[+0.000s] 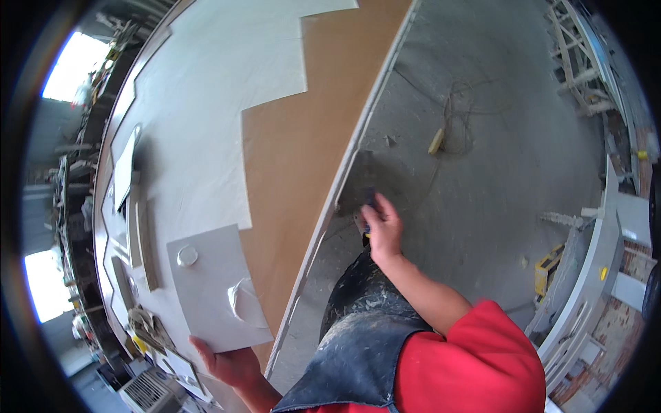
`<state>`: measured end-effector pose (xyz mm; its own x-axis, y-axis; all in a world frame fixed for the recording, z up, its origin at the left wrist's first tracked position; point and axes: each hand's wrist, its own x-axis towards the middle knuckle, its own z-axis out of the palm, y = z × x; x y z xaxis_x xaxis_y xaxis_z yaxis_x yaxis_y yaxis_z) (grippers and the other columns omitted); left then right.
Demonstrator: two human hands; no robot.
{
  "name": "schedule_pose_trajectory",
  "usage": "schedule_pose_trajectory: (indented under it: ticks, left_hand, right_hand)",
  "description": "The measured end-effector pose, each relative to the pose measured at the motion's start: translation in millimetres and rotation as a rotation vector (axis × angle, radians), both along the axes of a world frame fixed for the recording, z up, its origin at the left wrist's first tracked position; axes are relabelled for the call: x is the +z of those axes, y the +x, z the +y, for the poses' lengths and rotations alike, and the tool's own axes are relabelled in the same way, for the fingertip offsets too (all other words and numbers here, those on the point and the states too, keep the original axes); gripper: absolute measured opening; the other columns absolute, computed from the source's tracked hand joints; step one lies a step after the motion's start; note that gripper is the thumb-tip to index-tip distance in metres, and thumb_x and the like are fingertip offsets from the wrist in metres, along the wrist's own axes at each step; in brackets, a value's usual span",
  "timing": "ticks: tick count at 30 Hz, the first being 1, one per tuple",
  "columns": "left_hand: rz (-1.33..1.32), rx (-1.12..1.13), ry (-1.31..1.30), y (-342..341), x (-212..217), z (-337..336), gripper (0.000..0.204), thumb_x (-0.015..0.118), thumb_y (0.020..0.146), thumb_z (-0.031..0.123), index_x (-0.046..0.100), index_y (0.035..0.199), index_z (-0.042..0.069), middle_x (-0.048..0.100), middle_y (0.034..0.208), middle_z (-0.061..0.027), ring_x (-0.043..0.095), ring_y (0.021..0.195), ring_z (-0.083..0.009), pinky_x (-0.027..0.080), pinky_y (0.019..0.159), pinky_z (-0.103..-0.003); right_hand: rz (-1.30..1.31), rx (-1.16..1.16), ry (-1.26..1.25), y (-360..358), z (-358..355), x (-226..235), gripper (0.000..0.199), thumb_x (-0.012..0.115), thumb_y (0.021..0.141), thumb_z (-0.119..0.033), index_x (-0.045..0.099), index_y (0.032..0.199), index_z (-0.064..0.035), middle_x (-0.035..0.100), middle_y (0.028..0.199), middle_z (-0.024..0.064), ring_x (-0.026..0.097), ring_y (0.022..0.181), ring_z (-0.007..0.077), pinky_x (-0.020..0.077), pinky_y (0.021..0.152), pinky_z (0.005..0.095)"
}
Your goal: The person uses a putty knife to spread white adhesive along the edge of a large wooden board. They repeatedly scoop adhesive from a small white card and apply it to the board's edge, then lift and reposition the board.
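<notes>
My left hand [233, 366] grips the lower edge of a flat grey rectangular board [215, 286], its thumb showing at the corner and its other fingers hidden. A round white dab sits near the board's upper left, and a smear of white paste [244, 301] lies at its right. My right hand [383, 227] is closed around a small dark-handled tool [370, 198] over the floor, just right of the table's edge. The tool's far end is blurred against the grey. Left of that edge lies a large tabletop panel [200, 76], white with a stepped border against bare brown.
A pale rail [359, 127] edges the table. On the floor lies a cord with a yellowish end piece [436, 141]. A yellow level [549, 270] stands at the right beside a long pale frame [585, 296]. Wooden strips [141, 234] rest on the panel's left. Cluttered shelves line the far left.
</notes>
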<state>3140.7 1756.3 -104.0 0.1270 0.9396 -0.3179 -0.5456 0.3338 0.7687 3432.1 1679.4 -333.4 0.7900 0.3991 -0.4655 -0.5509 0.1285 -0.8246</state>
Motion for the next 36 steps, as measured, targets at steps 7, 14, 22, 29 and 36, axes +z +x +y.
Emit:
schedule_pose_trajectory:
  ticks: [7, 14, 22, 29, 36]
  left_hand:
    - [-0.087, 0.046, 0.077, -67.3, -4.4, -29.0, 0.055, 0.043, 0.106, 0.043, 0.047, 0.142, 0.002, 0.054, 0.142, -0.0118, 0.05, 0.132, -0.0288, 0.035, 0.114, -0.046]
    - [0.003, 0.058, 0.164, -159.5, -5.6, -75.3, 0.055, 0.04, 0.106, 0.045, 0.049, 0.138, 0.001, 0.058, 0.133, -0.0113, 0.055, 0.122, -0.0248, 0.042, 0.104, -0.041]
    - [0.064, 0.099, 0.163, -221.6, -14.8, -97.4, 0.053, 0.041, 0.106, 0.042, 0.048, 0.139, 0.002, 0.057, 0.131, -0.0127, 0.057, 0.118, -0.0263, 0.046, 0.1, -0.042]
    - [-0.203, 0.03, 0.106, -211.8, -5.6, -71.6, 0.06, 0.043, 0.105, 0.047, 0.044, 0.144, 0.002, 0.048, 0.147, -0.0105, 0.043, 0.136, -0.0282, 0.03, 0.115, -0.045]
    - [-0.117, -0.011, 0.002, -191.6, 1.5, -50.4, 0.059, 0.044, 0.105, 0.045, 0.043, 0.145, 0.002, 0.047, 0.147, -0.0111, 0.042, 0.136, -0.0293, 0.027, 0.117, -0.047]
  right_hand:
    - [-0.276, 0.749, 0.065, -47.7, -65.5, 180.1, 0.04, 0.072, 0.085, -0.001, 0.064, 0.125, 0.0008, 0.068, 0.097, 0.0067, 0.063, 0.079, 0.0118, 0.0523, 0.07, 0.0249]
    - [-1.043, 1.114, 0.138, -191.9, -85.0, 252.1, 0.034, 0.077, 0.078, -0.003, 0.07, 0.112, -0.0024, 0.07, 0.094, 0.0133, 0.067, 0.079, 0.0261, 0.0534, 0.069, 0.031]
    - [-1.111, 1.226, -0.034, -232.2, -123.8, 263.1, 0.031, 0.073, 0.08, -0.006, 0.073, 0.11, -0.0049, 0.069, 0.088, 0.0102, 0.067, 0.076, 0.0285, 0.0528, 0.065, 0.0335]
    - [-0.159, 0.557, 0.074, -143.8, -127.9, 188.6, 0.037, 0.065, 0.093, -0.011, 0.062, 0.126, 0.0024, 0.071, 0.093, 0.0087, 0.063, 0.065, 0.009, 0.0452, 0.05, 0.0207]
    - [0.03, 0.176, 0.161, -113.2, -75.9, 93.4, 0.039, 0.066, 0.095, -0.016, 0.061, 0.131, -0.0042, 0.07, 0.098, 0.0057, 0.065, 0.07, 0.0108, 0.0474, 0.054, 0.0222]
